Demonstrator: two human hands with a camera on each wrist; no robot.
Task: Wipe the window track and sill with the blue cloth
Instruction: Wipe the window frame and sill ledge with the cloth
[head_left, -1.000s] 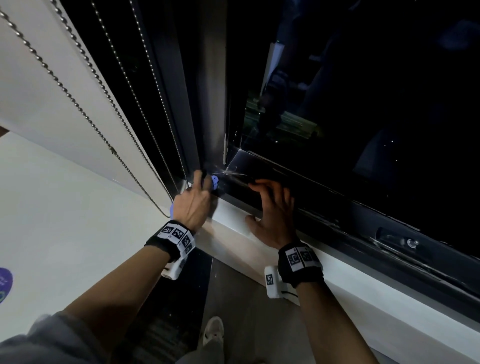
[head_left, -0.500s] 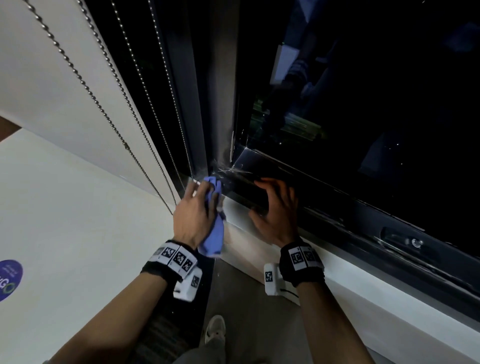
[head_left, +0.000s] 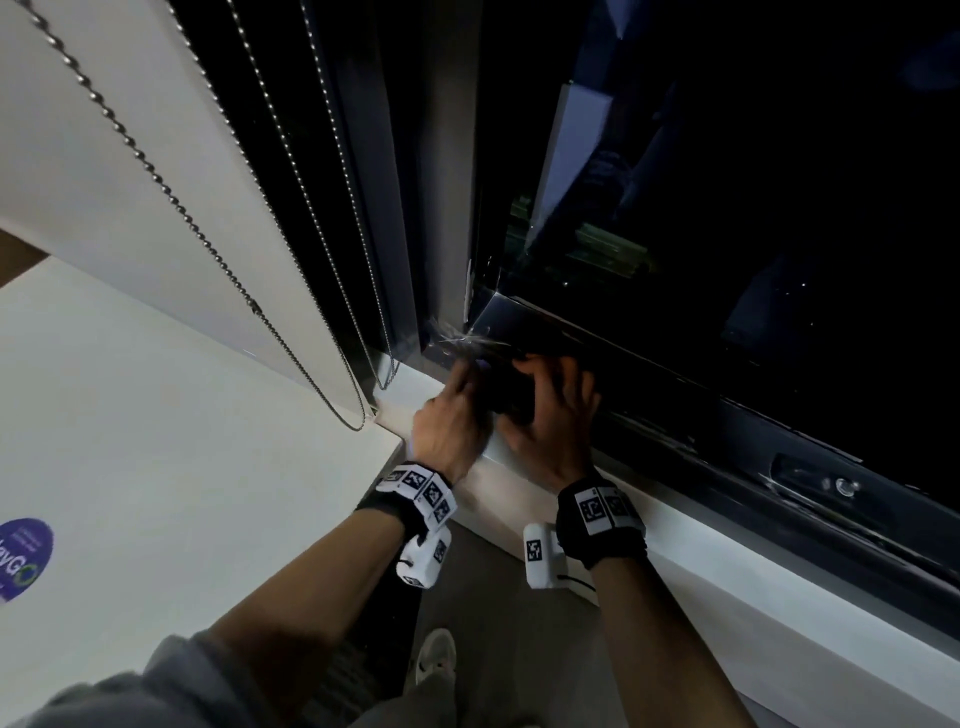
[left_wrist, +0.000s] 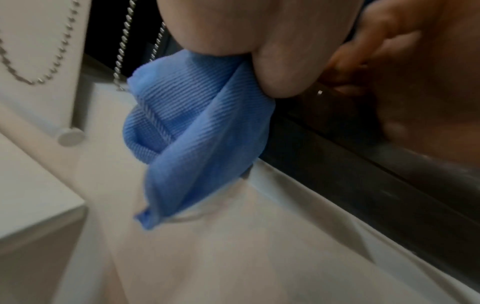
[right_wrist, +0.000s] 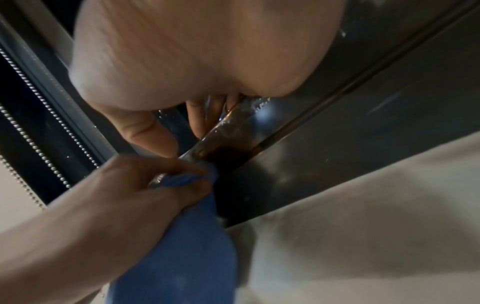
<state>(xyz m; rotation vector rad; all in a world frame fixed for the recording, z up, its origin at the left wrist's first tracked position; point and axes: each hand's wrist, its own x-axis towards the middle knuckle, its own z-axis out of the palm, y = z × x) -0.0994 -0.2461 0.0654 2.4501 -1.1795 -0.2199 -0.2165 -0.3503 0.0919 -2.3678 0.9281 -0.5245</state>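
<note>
Blue cloth (left_wrist: 192, 131) hangs bunched from our left hand (head_left: 449, 426), whose fingers grip it and press its top end against the dark window track (right_wrist: 324, 144) above the white sill (head_left: 727, 587). Our right hand (head_left: 553, 431) sits just beside, curled fingertips resting on the track, grasping nothing.

From my head view the blue cloth (left_wrist: 192, 131) is hidden under the left hand (head_left: 449, 426), whose fingertips smear with motion. The right hand (head_left: 550, 415) covers the window track (right_wrist: 233, 127) beneath it.
</note>
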